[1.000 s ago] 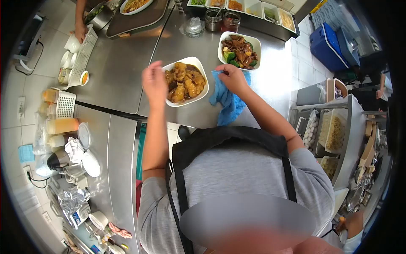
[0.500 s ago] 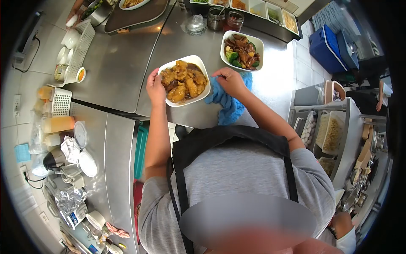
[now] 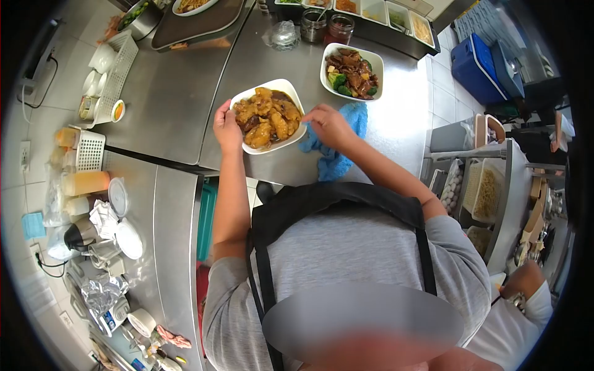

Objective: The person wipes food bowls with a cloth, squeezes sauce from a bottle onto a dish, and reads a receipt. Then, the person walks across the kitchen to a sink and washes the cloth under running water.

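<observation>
A square white bowl point(image 3: 257, 150) of glazed, battered pieces in brown sauce is held at its left rim by my left hand point(image 3: 228, 128), thumb on the edge. My right hand point(image 3: 332, 128) is at the bowl's right rim, fingers curled and fingertips at the edge; whether something is pinched in them is hidden. Under and around that hand a crumpled blue cloth point(image 3: 337, 164) lies on the steel counter point(image 3: 263, 170). Farther back stands a second white bowl point(image 3: 378, 88) with dark meat slices and broccoli.
Behind are two glass jars point(image 3: 340, 29), a plastic-wrapped bundle point(image 3: 284, 36) and topping containers point(image 3: 374, 13). A brown tray point(image 3: 213, 31) with a plate sits back left. White baskets point(image 3: 117, 71) line the left side. At lower right, another person's arm point(image 3: 523, 281) shows near the shelves.
My right hand has shifted slightly left, its fingertips now at the bowl's rim. The bowl has barely moved. At lower right, another person has come further into view.
</observation>
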Tool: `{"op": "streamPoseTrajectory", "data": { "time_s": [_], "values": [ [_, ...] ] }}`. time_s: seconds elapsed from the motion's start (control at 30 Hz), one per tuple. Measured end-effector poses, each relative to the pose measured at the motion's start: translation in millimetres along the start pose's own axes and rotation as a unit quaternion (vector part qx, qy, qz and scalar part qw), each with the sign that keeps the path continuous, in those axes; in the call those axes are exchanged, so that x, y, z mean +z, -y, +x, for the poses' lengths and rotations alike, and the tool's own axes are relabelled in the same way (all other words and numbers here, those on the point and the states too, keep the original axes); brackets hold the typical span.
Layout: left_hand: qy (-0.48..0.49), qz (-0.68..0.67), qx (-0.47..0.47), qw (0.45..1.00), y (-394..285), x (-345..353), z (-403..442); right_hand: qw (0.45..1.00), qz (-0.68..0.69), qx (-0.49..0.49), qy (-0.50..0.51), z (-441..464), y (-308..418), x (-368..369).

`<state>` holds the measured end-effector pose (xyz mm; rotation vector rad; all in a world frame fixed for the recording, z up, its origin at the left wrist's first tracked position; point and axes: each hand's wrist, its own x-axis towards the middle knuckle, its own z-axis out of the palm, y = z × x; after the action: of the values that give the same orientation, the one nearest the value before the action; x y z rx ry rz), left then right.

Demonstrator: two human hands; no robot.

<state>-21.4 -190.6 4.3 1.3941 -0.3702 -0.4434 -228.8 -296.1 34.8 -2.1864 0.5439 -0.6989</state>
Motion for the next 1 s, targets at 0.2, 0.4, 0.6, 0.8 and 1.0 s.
{"op": "streamPoseTrajectory", "data": {
  "time_s": [0.2,0.4,0.6,0.8,1.0],
  "values": [
    [-0.027,0.029,-0.013,0.999,-3.9,-4.2,-17.1,0.990,0.042,-0.025,0.131,4.0,-11.6,-27.0],
    [0.057,0.099,-0.116,0.987,-23.8,-33.1,-19.4,0.976,0.007,0.201,0.087,46.1,-3.6,-62.3],
    [0.301,0.257,-0.129,0.909,-38.5,5.6,36.7,0.992,-0.122,0.034,-0.001,94.7,-21.1,-17.6],
    [0.375,0.276,-0.172,0.868,-41.8,32.2,43.8,0.999,-0.051,0.005,0.010,120.5,-10.0,27.9],
    [0.436,0.258,-0.201,0.838,-36.6,12.1,50.1,0.991,0.039,-0.068,0.109,126.8,-5.7,48.4]
  ]
}}
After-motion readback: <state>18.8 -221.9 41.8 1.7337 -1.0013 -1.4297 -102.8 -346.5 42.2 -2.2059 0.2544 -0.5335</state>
